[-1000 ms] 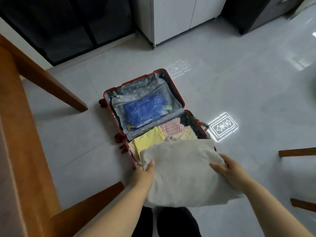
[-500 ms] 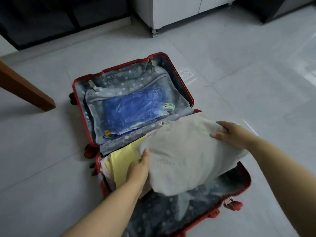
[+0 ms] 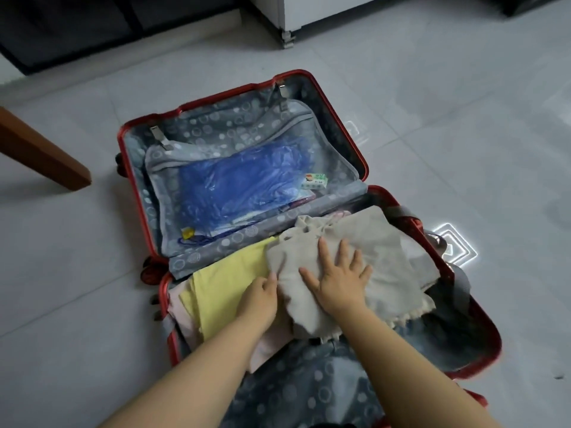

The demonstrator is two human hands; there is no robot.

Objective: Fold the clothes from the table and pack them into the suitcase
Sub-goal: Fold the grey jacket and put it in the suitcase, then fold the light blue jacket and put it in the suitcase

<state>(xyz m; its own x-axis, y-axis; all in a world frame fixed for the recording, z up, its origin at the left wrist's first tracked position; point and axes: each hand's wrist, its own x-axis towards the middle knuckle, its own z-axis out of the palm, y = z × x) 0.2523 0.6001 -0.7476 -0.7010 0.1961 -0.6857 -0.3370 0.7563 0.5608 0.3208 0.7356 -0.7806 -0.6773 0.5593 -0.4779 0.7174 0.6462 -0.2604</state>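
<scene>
Red suitcase (image 3: 336,97), beige garment (image 3: 386,261)

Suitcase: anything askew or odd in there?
Slightly. The beige garment lies crooked on the pile in the suitcase, its fringed edge hanging over the bare lining. Right hand presses flat on it; left hand is at its edge.

We see the red hard-shell suitcase (image 3: 364,168) lying wide open on the floor, its far half at 12 o'clock holding a zipped mesh pocket with a blue plastic bag (image 3: 244,183) inside, its near half at 6 o'clock lined in grey spotted fabric. In that near half the folded beige garment (image 3: 386,257) lies flat, slightly rumpled, toward 3 o'clock, overlapping the folded yellow garment (image 3: 225,282) at 9 o'clock, with a pale pink garment (image 3: 182,316) showing beneath the yellow one.
</scene>
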